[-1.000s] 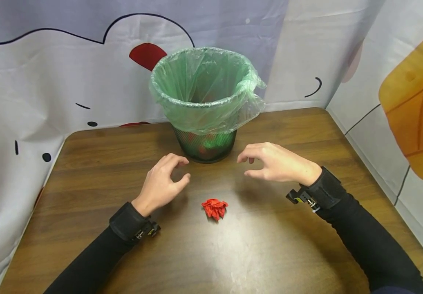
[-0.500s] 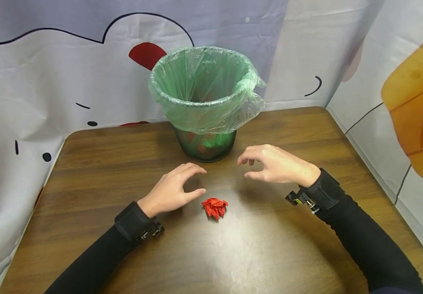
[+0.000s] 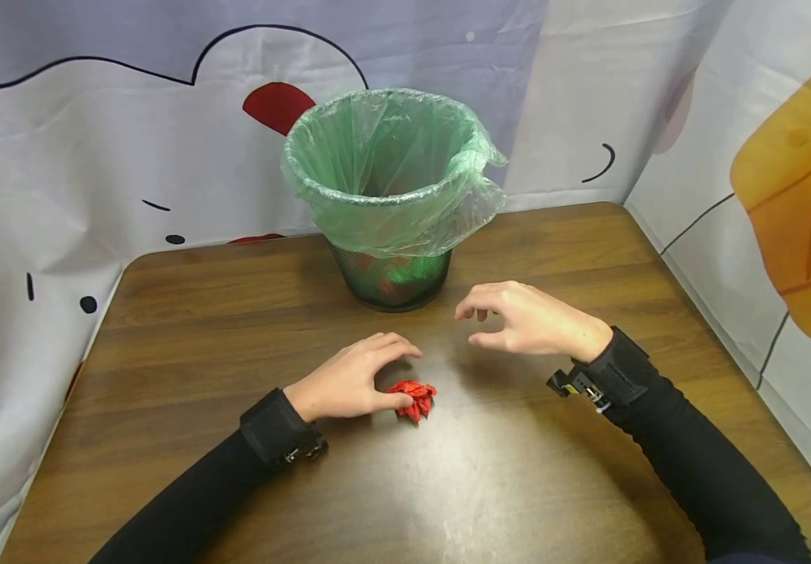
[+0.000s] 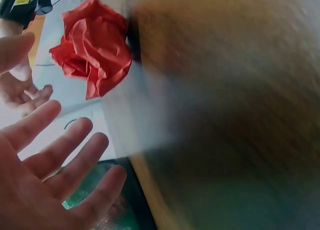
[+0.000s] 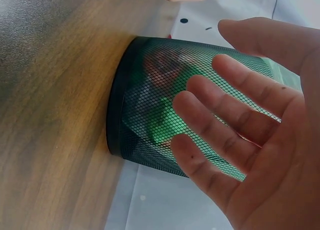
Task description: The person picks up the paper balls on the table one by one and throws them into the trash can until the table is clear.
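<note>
A crumpled piece of red paper point(image 3: 421, 398) lies on the wooden table in front of the bin. My left hand point(image 3: 352, 378) is right beside it, its thumb overlapping the paper in the head view and its fingers arched behind. In the left wrist view the red paper point(image 4: 95, 48) shows past the spread fingers, and the space between thumb and fingers holds nothing. To the right, my right hand point(image 3: 528, 317) hovers over the table with loosely bent fingers and nothing in them. The right wrist view shows that hand's palm point(image 5: 280, 165) facing the mesh bin.
A black mesh bin point(image 3: 391, 282) stands at the table's back, lined with a green plastic bag point(image 3: 377, 223) folded over its rim. Red and green bits show through the mesh. Printed cloth point(image 3: 95, 157) hangs behind and to the right of the wooden table point(image 3: 186, 313).
My left hand has moved right and toward me, from left of the red paper to right at it. The right hand stays nearly in place, and the paper has not moved.
</note>
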Tool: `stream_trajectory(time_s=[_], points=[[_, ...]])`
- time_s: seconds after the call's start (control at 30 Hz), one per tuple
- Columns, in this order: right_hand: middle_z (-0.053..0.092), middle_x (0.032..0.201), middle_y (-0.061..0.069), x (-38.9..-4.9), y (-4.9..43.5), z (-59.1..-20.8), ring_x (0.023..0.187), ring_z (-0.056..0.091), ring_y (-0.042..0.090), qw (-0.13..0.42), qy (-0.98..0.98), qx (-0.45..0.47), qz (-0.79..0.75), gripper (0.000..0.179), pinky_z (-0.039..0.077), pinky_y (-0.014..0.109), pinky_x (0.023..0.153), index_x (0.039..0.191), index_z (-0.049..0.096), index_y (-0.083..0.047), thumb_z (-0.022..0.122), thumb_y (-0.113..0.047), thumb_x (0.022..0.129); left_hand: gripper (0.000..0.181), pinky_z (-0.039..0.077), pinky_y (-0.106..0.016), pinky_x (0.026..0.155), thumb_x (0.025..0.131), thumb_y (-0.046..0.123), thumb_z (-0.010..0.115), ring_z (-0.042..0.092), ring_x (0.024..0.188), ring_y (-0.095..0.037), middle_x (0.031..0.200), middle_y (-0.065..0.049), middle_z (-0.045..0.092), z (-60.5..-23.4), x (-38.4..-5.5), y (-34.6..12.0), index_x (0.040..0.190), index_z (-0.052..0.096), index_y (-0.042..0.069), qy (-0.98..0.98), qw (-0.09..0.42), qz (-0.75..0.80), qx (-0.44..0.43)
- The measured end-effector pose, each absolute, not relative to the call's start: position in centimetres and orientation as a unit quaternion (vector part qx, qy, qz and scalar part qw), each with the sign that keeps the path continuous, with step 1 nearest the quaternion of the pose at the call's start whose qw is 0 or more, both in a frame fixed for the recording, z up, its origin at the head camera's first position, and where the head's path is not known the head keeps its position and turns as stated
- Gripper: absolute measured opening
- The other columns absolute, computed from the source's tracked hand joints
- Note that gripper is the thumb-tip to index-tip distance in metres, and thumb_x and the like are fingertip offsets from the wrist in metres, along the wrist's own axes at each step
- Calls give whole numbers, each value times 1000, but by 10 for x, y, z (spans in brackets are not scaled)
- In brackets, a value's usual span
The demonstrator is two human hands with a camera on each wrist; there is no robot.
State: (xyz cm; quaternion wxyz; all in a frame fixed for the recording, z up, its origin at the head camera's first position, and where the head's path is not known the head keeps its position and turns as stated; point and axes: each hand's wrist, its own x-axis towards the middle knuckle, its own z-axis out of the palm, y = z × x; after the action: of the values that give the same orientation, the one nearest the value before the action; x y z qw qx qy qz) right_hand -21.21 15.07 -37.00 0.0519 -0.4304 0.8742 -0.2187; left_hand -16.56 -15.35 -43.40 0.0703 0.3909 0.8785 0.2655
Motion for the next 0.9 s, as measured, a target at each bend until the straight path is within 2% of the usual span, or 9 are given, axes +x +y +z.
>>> stream_trajectory(time_s=[0.13,0.53,0.73,0.9], points=[[66,109,-12,-212,152,-373,95,63,13,46,874,-432,-217,28,52,34,81,116,69,-24,75,-26,89,56,48,-37,100,86,45,74,55,119,-11,130,6,60,-435,-164,-149,135,60,20,875,91,260,399],[66,109,-12,-212,153,-379,95,64,15,57,875,-425,-223,26,53,36,82,115,69,-23,73,-26,90,52,48,-31,89,84,46,75,54,107,-6,121,13,60,-437,-161,-136,131,63,26,878,127,202,415],[66,109,-13,-211,154,-382,95,63,11,58,878,-420,-224,26,52,32,80,115,69,-23,73,-26,90,47,48,-26,82,84,37,74,54,98,-4,116,16,60,-438,-159,-136,129,63,27,879,132,204,411],[66,109,-13,-211,154,-384,94,62,10,56,877,-423,-221,25,52,31,80,114,69,-24,73,-26,90,45,48,-24,79,85,32,72,56,92,-4,113,15,61,-439,-159,-138,128,65,24,876,125,220,410]])
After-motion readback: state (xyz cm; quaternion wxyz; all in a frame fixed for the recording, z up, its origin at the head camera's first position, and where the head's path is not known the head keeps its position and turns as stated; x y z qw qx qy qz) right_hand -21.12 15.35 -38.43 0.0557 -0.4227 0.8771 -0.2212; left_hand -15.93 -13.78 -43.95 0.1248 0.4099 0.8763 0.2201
